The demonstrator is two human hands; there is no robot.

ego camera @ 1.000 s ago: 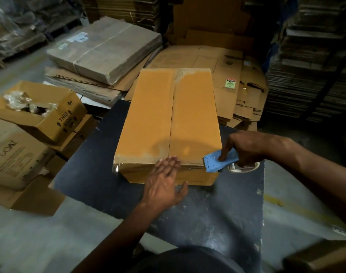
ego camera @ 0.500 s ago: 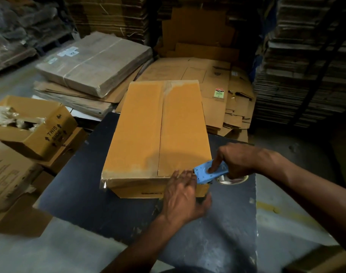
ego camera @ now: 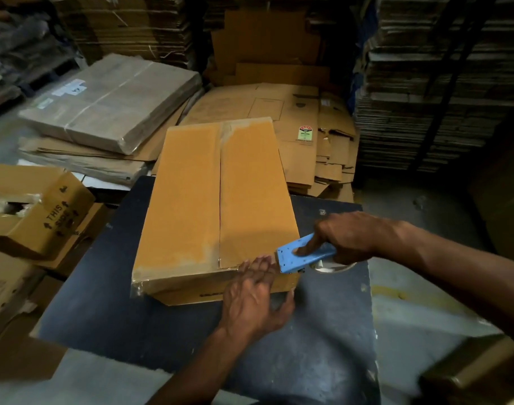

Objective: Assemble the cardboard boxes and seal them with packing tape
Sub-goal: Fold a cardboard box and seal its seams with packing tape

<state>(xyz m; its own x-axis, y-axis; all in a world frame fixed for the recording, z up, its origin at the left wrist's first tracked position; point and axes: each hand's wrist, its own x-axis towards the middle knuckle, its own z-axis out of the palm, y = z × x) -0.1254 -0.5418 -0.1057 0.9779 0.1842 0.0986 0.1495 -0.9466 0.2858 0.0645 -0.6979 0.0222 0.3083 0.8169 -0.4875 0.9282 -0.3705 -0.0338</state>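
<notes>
A closed brown cardboard box [ego camera: 217,197] lies on the dark table [ego camera: 109,302], its two top flaps meeting along a centre seam. Clear tape runs across its near edge and its far edge. My left hand [ego camera: 254,296] presses flat with straight fingers on the near right edge of the box, over the tape. My right hand [ego camera: 349,238] grips a blue tape dispenser [ego camera: 304,257] at the box's near right corner, index finger stretched along its top. The tape roll [ego camera: 332,266] shows partly below that hand.
An open box marked "THIS SIDE" [ego camera: 45,211] stands left of the table. Wrapped bundles of flat cardboard [ego camera: 112,100] and loose flattened cartons [ego camera: 305,124] lie behind. Tall stacks of cardboard sheets [ego camera: 425,97] fill the right.
My left hand slid right along the box's near edge toward the dispenser. My right hand with the dispenser stayed at the near right corner. The view tilted so the box sits lower in frame.
</notes>
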